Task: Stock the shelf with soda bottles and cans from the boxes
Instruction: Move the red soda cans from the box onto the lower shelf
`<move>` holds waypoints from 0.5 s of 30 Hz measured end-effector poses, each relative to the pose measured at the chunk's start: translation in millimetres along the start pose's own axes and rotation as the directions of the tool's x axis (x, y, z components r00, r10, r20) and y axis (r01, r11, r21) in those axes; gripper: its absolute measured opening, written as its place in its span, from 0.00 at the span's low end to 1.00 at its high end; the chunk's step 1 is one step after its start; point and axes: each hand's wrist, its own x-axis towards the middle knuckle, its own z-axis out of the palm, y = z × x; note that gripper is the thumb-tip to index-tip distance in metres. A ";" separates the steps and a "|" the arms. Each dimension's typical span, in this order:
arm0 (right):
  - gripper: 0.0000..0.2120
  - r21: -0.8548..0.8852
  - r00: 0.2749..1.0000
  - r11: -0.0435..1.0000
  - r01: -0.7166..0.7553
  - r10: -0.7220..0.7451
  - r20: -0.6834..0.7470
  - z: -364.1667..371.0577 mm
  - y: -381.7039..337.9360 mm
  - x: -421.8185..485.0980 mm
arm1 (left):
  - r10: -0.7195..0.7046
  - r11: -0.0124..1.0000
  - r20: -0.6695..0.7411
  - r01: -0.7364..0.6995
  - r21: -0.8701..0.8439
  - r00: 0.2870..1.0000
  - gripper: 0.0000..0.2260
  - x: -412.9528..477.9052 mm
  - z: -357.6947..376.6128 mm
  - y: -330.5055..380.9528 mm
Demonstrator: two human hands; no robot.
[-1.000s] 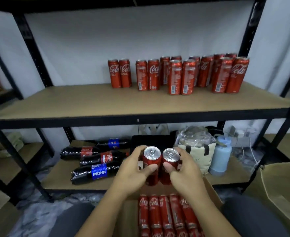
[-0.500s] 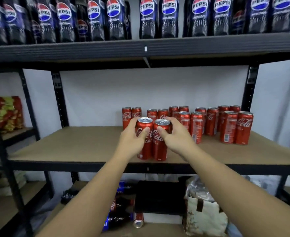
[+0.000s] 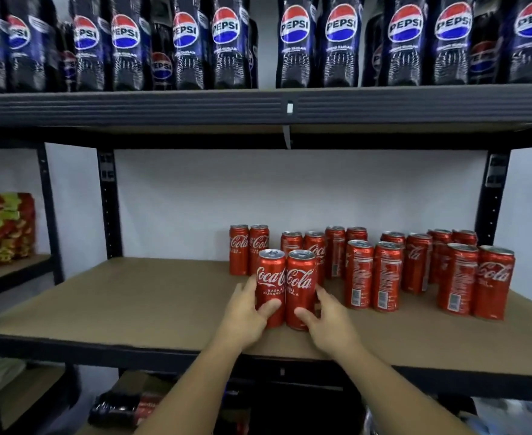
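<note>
Two red Coca-Cola cans stand upright side by side on the brown middle shelf (image 3: 164, 296). My left hand (image 3: 244, 315) grips the left can (image 3: 270, 277) low down, thumb across its front. My right hand (image 3: 327, 321) grips the right can (image 3: 301, 281) the same way. Both cans touch the shelf board, in front of the left end of a group of several more red cans (image 3: 387, 271).
Dark Pepsi bottles (image 3: 296, 42) fill the top shelf above a black beam. Snack packets (image 3: 4, 227) sit on a neighbouring rack at left. Bottles lie on the lowest shelf (image 3: 123, 409). The left half of the middle shelf is bare board.
Both hands lifted the two cans from the box below up to the middle shelf, then set them down on the board in front of the other cans. The view rose with them.
</note>
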 end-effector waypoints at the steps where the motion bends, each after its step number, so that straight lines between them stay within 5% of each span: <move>1: 0.32 -0.036 1.000 0.999 -0.011 0.010 -0.014 3.3 2.2 3.1 | 0.002 1.000 -0.022 -0.002 0.009 1.000 0.24 3.5 1.4 -1.7; 6: 0.31 0.012 0.996 1.000 -0.023 0.024 -0.086 13.0 13.6 10.6 | -0.086 0.993 -0.061 0.081 -0.086 0.994 0.19 12.0 14.1 -16.3; 11: 0.12 0.033 0.991 0.999 -0.005 0.010 -0.132 12.3 21.2 9.8 | -0.084 0.991 -0.182 0.063 -0.118 0.980 0.16 8.4 16.8 -21.1; 15: 0.06 -0.008 0.989 1.000 0.021 -0.022 -0.146 15.0 19.3 8.4 | -0.032 0.997 -0.239 0.016 -0.070 0.971 0.06 5.4 16.7 -26.4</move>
